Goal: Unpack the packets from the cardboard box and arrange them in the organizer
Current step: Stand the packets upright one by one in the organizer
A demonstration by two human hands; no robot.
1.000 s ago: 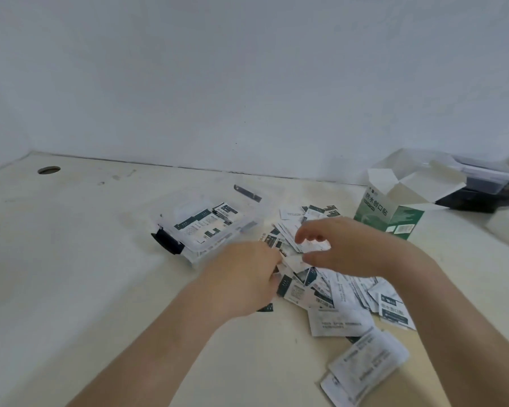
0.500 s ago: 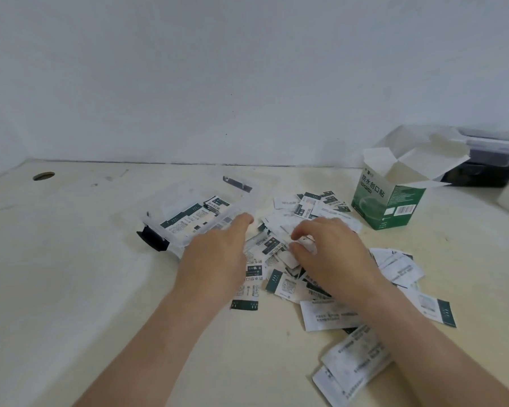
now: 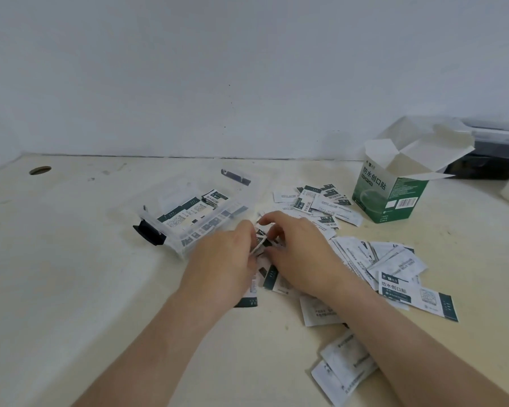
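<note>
1. Since half a second ago, both of my hands have drawn together over the middle of the heap, and the left hand (image 3: 229, 262) has left the organizer's edge.
2. Nearest me, a few white packets (image 3: 344, 368) lie by my right forearm on the cream table (image 3: 71, 289).
3. Next, the right hand (image 3: 300, 254) meets the left one; fingers of both pinch a thin packet (image 3: 262, 243) held edge-up between them.
4. Loose packets spread under and to the right of my hands, several showing green ends (image 3: 417, 298).
5. Just beyond the left hand sits the clear organizer (image 3: 188, 212), with packets lying flat inside.
6. Farther right stands the green cardboard box (image 3: 391, 189), flaps open.
7. Behind it, a dark container (image 3: 494, 154) rests against the wall.
</note>
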